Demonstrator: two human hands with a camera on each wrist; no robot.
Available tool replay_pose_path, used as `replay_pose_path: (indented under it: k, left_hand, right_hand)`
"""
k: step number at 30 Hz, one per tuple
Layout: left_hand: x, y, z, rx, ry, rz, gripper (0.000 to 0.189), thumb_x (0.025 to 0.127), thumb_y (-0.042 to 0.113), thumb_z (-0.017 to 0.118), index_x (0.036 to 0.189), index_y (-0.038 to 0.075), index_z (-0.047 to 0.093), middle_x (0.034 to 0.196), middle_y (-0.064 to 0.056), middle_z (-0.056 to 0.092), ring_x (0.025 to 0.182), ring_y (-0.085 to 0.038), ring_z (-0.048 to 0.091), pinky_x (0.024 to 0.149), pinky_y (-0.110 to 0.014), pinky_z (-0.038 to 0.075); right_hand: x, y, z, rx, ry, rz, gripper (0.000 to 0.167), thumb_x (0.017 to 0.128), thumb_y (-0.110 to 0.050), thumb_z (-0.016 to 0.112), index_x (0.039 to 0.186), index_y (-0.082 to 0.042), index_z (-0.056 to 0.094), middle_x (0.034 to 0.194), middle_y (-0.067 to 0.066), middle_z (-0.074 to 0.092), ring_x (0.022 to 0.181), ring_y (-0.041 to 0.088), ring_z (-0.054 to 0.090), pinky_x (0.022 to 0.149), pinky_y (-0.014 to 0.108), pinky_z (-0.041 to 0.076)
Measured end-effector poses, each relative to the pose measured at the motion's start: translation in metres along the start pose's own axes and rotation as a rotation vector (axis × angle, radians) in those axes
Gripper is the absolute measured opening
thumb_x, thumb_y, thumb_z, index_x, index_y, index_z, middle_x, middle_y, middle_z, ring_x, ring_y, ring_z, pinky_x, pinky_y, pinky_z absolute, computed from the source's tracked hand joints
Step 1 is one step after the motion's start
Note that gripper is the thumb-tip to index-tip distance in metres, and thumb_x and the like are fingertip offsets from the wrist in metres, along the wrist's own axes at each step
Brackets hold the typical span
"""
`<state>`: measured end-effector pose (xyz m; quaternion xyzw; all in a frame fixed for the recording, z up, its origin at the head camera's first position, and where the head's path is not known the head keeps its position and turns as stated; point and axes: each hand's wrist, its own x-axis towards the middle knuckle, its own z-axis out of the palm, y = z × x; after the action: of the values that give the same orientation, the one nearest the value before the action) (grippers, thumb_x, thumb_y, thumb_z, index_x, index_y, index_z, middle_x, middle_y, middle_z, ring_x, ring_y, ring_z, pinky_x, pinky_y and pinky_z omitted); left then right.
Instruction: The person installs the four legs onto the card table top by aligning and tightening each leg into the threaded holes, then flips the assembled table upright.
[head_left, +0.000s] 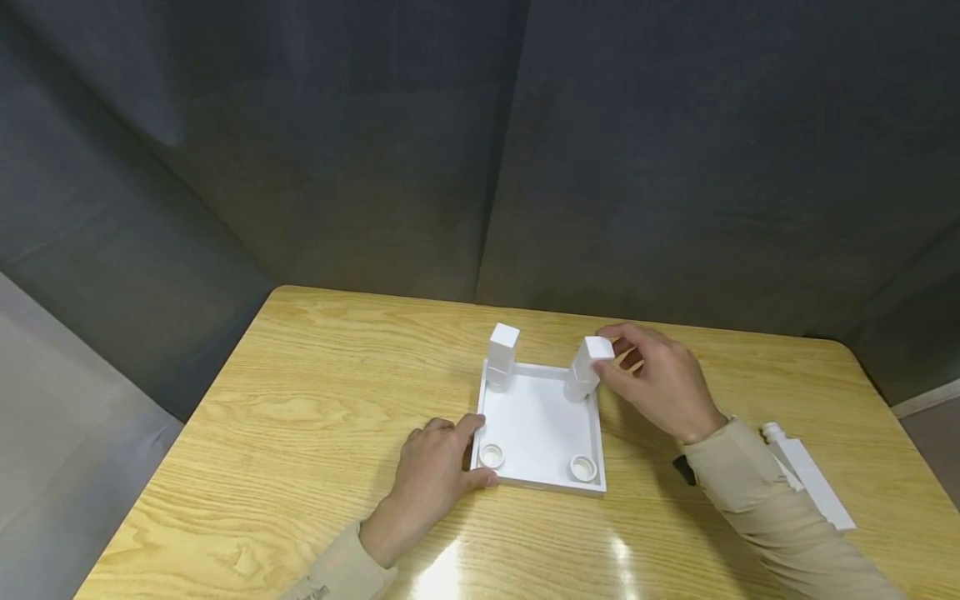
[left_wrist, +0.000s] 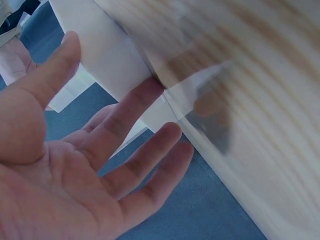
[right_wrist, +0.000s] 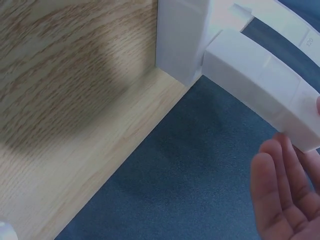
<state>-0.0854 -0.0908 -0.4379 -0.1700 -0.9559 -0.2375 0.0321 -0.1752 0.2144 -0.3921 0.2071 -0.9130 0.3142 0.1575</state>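
Observation:
A shallow white square tray-like panel (head_left: pixel 540 425) with a raised rim lies on the table. My left hand (head_left: pixel 431 467) grips its near left corner, thumb at the near edge and index finger along the left side. Upright at the far left corner stands a square white leg (head_left: pixel 502 346). A similar white leg (head_left: pixel 588 367) rises from the far right corner, leaning slightly; my right hand (head_left: pixel 663 383) pinches its top between thumb and fingers. Round threaded sockets, one near left (head_left: pixel 491 456) and one near right (head_left: pixel 582 468), hold nothing.
To the right lies a loose white leg (head_left: pixel 813 483) with a threaded end, and more white material beside it is partly covered by the right sleeve (head_left: pixel 772 500). The wooden table (head_left: pixel 322 400) reaches back to a dark curtain (head_left: pixel 637 167).

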Motion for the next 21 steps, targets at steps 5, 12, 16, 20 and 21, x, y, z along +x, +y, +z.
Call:
replay_pose_path:
  k: [5, 12, 16, 20, 21]
  left_hand:
    - [-0.0006, -0.0003, -0.0002, 0.005, 0.01, 0.015, 0.077, 0.072, 0.034, 0.099, 0.135, -0.001, 0.07, 0.112, -0.022, 0.078, 0.105, -0.04, 0.074, 0.088, -0.057, 0.06]
    - [-0.0008, -0.0007, 0.0003, 0.013, 0.015, 0.021, 0.077, 0.072, 0.034, 0.099, 0.134, -0.001, 0.07, 0.112, -0.023, 0.078, 0.104, -0.041, 0.074, 0.087, -0.057, 0.061]
    - [-0.0003, -0.0006, 0.0002, 0.014, 0.01, 0.016, 0.077, 0.072, 0.034, 0.099, 0.135, -0.001, 0.07, 0.112, -0.023, 0.078, 0.105, -0.041, 0.074, 0.087, -0.057, 0.061]
    - [0.0001, -0.0005, 0.0003, 0.015, 0.007, 0.011, 0.077, 0.072, 0.035, 0.099, 0.135, -0.001, 0.07, 0.113, -0.023, 0.078, 0.105, -0.041, 0.074, 0.087, -0.057, 0.061]
    - [0.0002, -0.0006, 0.0004, 0.017, 0.008, 0.011, 0.077, 0.072, 0.035, 0.099, 0.135, -0.001, 0.07, 0.112, -0.023, 0.078, 0.105, -0.041, 0.074, 0.087, -0.057, 0.061]
  right_hand:
    - [-0.0005, 0.0002, 0.0005, -0.005, 0.021, -0.01, 0.03, 0.092, -0.013, 0.085, 0.12, -0.006, 0.076, 0.101, 0.009, 0.076, 0.083, 0.027, 0.072, 0.071, 0.047, 0.059]
    - [0.0, 0.0004, 0.0013, -0.001, 0.018, 0.003, 0.03, 0.093, -0.014, 0.085, 0.119, -0.006, 0.075, 0.103, 0.011, 0.077, 0.084, 0.029, 0.073, 0.071, 0.047, 0.058]
    - [0.0001, 0.0001, 0.0022, -0.003, 0.012, 0.026, 0.03, 0.093, -0.015, 0.085, 0.119, -0.006, 0.074, 0.103, 0.011, 0.077, 0.083, 0.027, 0.073, 0.071, 0.046, 0.058]
    - [-0.0007, -0.0005, 0.0028, -0.002, 0.003, 0.053, 0.031, 0.093, -0.017, 0.086, 0.119, -0.006, 0.073, 0.102, 0.01, 0.076, 0.081, 0.025, 0.073, 0.07, 0.044, 0.056]
    - [-0.001, -0.0007, 0.0028, 0.001, 0.001, 0.058, 0.032, 0.093, -0.017, 0.086, 0.119, -0.006, 0.072, 0.102, 0.009, 0.075, 0.081, 0.025, 0.073, 0.069, 0.043, 0.056]
